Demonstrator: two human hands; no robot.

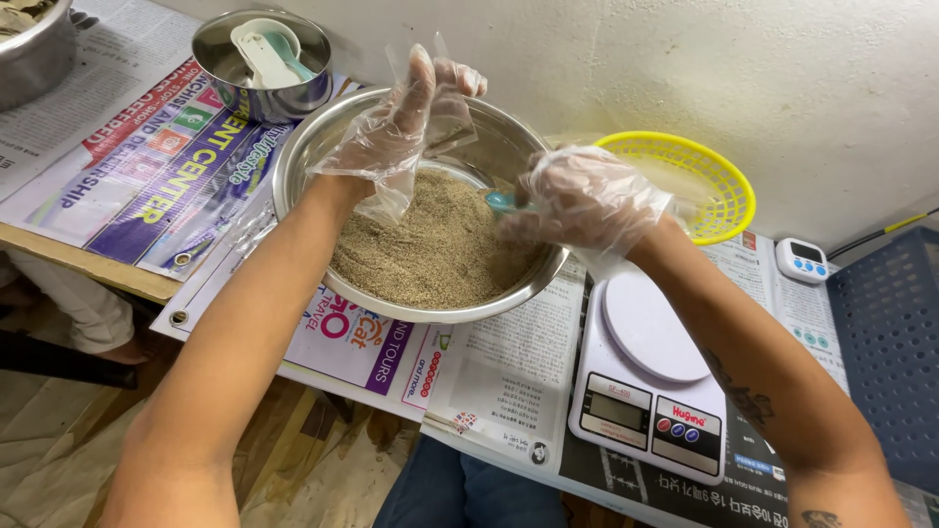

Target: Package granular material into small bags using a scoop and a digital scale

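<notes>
The scene is bright and evenly lit, with soft light that seems to come from above. The thin clear plastic gloves on the left hand [411, 122] and the right hand [577, 200] show small white glare. Just behind the fingers, the rim of the large round steel bowl [293, 166] shines, and its inner wall is in soft shadow. The picture is sharp at the fingers; straight lines bend at the edges, and the corners are slightly softer.
</notes>
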